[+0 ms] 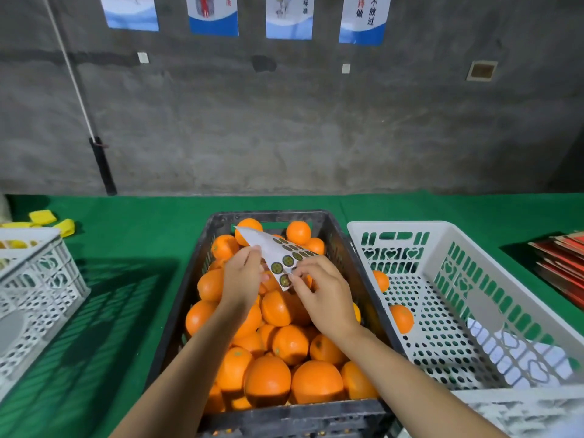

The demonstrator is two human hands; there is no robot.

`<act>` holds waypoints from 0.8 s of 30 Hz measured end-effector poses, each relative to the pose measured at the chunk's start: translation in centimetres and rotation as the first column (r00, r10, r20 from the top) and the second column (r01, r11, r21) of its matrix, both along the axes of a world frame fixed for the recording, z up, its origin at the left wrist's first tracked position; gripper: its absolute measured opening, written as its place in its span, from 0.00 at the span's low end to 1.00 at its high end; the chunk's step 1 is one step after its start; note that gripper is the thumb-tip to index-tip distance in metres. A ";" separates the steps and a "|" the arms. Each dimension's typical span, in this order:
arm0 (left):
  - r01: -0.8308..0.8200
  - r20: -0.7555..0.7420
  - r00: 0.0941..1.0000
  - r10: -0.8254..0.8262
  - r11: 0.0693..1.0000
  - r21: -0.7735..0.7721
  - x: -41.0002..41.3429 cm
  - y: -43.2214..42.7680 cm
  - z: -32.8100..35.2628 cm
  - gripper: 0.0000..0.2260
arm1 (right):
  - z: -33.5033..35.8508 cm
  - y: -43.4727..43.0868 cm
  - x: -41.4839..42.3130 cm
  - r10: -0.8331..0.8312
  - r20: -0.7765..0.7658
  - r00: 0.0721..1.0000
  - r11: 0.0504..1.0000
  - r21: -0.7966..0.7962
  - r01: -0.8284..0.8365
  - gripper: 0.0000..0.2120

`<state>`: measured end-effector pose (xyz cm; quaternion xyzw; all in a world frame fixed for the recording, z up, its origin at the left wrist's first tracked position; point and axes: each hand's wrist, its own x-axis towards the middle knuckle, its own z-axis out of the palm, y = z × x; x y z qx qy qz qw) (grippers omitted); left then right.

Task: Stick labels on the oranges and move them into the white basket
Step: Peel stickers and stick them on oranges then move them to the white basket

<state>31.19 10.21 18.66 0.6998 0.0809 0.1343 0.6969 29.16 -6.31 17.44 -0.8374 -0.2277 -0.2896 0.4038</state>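
Left hand (241, 273): held above the black crate, fingers curled together on the left edge of the label sheet (278, 256), pinching it.
Right hand (322, 290): fingertips drawn together at the sheet's near right corner, touching a round label (285, 280); whether the label was lifted could not be told.
Label sheet: white, tilted, its far corner pointing left and away; several dark round labels sat in rows on it.
Black crate (316, 415): stood in the middle of the green table (132, 222), heaped with oranges (267, 379); both forearms reached over its near rim.
White basket (493, 279): touching the crate's right side; two oranges (401, 318) lay against its left wall, one farther than the other. White paper (518, 355) showed through its near right wall.
Left crate (34, 279): white, at the left edge, well apart from the black crate, something yellow inside.
Yellow pieces (42, 216): lay on the cloth beyond the left crate.
Red stack (562, 263): flat red items at the far right edge.
Wall (284, 121): grey, with posters (213, 14) along the top; a white pole (71, 71) with a black handle leaned against it at left.
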 end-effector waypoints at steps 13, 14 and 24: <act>-0.318 0.037 0.944 0.327 0.936 -0.153 0.3 1.3 0.2 0.14 | -1.1 1.3 1.0 0.121 -0.685 0.718 0.988 0.012 -0.154 0.04; -0.316 0.034 0.945 0.325 0.935 -0.159 0.3 1.3 0.2 0.14 | -1.2 1.4 1.0 0.108 -0.666 0.738 0.989 0.000 -0.145 0.04; -0.290 0.026 0.955 0.294 0.951 -0.106 0.1 0.8 0.2 0.13 | -1.5 1.2 1.3 0.085 -0.629 0.773 0.993 0.120 -0.012 0.16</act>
